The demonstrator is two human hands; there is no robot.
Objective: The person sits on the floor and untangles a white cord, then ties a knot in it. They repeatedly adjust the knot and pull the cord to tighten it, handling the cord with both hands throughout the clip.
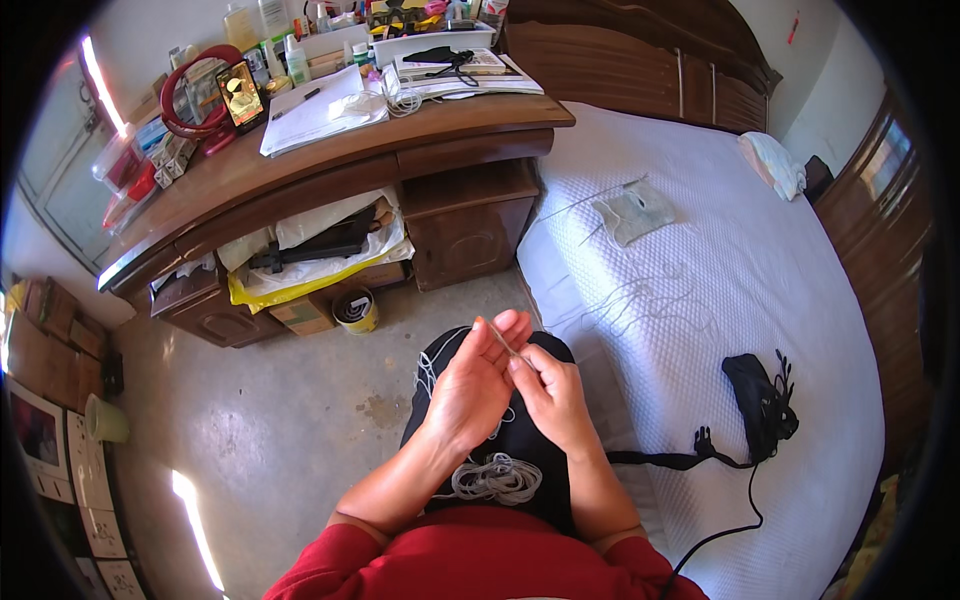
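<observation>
My left hand (474,382) is turned palm up in front of my lap, its thumb apart from the fingers. A thin grey yarn strand (501,339) crosses in front of its fingers. My right hand (553,394) pinches this strand between thumb and fingertips, close against the left palm. A loose coil of light grey yarn (496,478) rests on my black-clad lap, below the hands. More yarn (426,369) trails over my left knee. On the bed lies a grey knitted piece (636,211) with thin needles (592,199) beside it.
To the right is the bed (757,285), bearing a black pouch (754,397) with a strap and cord. A wooden desk (330,165) stands ahead with papers (315,112), a phone (241,96) and bottles. A yellow bucket (355,310) sits beneath it; boxes (52,330) stand at left.
</observation>
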